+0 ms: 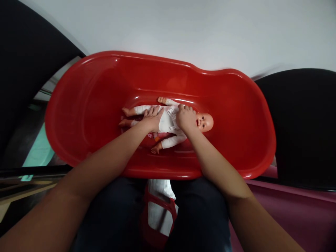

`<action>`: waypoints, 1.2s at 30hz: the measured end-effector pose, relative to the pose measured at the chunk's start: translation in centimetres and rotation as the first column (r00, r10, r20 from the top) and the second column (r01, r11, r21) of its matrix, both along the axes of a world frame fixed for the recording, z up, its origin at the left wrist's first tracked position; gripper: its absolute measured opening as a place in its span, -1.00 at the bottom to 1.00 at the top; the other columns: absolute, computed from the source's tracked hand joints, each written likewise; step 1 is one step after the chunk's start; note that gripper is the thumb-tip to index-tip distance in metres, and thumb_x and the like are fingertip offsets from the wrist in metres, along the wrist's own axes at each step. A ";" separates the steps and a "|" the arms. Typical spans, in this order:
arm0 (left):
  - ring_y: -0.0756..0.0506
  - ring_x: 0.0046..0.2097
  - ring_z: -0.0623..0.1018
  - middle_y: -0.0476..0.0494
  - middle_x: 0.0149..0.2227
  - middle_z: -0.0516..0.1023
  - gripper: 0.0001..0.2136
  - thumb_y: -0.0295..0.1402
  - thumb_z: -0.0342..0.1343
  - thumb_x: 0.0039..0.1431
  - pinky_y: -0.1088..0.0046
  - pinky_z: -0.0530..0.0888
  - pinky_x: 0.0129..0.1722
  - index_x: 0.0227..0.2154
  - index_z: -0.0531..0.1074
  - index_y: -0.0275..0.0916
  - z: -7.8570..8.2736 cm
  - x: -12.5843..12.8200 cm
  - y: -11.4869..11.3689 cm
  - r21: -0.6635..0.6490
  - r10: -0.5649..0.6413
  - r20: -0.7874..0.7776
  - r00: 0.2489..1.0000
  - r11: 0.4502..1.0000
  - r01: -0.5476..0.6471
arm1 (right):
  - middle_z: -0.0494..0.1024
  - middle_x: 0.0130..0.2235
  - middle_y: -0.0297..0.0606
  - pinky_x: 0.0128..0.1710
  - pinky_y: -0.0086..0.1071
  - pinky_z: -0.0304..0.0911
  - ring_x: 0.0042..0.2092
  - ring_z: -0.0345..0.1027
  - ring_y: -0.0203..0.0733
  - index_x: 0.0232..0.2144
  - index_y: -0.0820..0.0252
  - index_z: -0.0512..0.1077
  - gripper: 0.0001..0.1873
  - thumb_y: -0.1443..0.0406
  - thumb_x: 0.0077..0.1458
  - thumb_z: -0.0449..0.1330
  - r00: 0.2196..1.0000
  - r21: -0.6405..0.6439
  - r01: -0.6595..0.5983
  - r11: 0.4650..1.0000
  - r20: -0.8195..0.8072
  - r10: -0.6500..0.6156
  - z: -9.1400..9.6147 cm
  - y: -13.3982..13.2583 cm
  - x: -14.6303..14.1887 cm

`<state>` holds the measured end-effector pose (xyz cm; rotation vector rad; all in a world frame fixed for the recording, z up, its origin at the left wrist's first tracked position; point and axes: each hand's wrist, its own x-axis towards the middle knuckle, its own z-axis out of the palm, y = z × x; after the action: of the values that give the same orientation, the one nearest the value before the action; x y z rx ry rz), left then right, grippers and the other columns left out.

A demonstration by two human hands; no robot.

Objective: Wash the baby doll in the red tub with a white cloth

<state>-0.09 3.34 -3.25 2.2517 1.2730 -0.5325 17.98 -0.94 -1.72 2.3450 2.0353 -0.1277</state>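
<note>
A baby doll in white clothes lies on its back in a red baby bathtub, its bald head to the right and its bare feet to the left. My left hand rests flat on the doll's hip and upper legs, fingers spread. At the doll's upper chest, just below the chin, my right hand is closed with its fingers curled against the white clothing. Its fingertips are partly hidden. One doll arm reaches toward me and the other lies on the far side. Small pink and orange shapes show beside the doll's waist.
Behind the tub is a pale wall. Black rounded shapes flank it on the left and right. My knees are under the near rim, with a red frame between them. A magenta surface lies at lower right.
</note>
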 end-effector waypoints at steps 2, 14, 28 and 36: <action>-0.50 0.57 -0.46 -0.32 0.60 -0.63 0.44 -0.18 0.51 -0.06 -0.20 -0.26 0.51 0.58 -0.56 -0.11 -0.1 0.0 0.0 -0.004 0.004 -0.002 1.000 1.000 -0.004 | 0.50 0.22 0.22 0.14 0.00 0.27 0.23 0.34 0.24 0.26 0.32 0.36 -0.54 0.22 0.48 -0.05 0.998 -0.049 -0.041 0.998 -0.045 0.039 -0.2 0.1 -0.2; -0.44 0.59 -0.44 -0.32 0.61 -0.58 0.42 -0.20 0.52 -0.04 -0.11 -0.22 0.54 0.60 -0.51 -0.14 0.4 0.0 -0.1 -0.003 -0.002 -0.011 1.000 1.000 0.002 | 0.60 0.05 0.34 0.09 0.02 0.21 0.12 0.43 0.30 0.13 0.45 0.44 -0.54 0.40 0.39 -0.14 0.998 0.040 0.061 0.997 0.027 -0.062 -0.8 0.3 0.7; -0.48 0.58 -0.45 -0.27 0.60 -0.61 0.44 -0.15 0.52 -0.06 -0.19 -0.21 0.52 0.59 -0.54 -0.05 -1.0 -0.1 0.3 0.036 0.013 -0.059 0.998 0.999 -0.011 | 0.64 0.05 0.10 0.03 -0.31 0.24 0.02 0.48 -0.02 0.08 0.37 0.44 -0.67 0.42 0.41 -0.04 0.877 -0.002 -0.424 0.906 -0.249 0.410 -0.5 0.1 -1.4; -0.49 0.58 -0.44 -0.35 0.61 -0.53 0.50 -0.12 0.56 -0.15 -0.22 -0.17 0.52 0.59 -0.54 -0.08 -0.7 -0.3 0.5 0.025 0.053 -0.064 0.997 0.998 -0.051 | 0.65 0.02 0.05 -0.01 -0.24 0.25 0.00 0.49 0.04 0.21 0.29 0.36 -0.57 0.26 0.48 -0.13 0.965 0.113 -0.052 0.992 -0.248 0.079 1.5 0.6 -0.3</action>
<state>-0.35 3.84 -3.96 2.2299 1.3725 -0.5781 17.65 -0.31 -0.24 2.4305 2.2835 -0.3418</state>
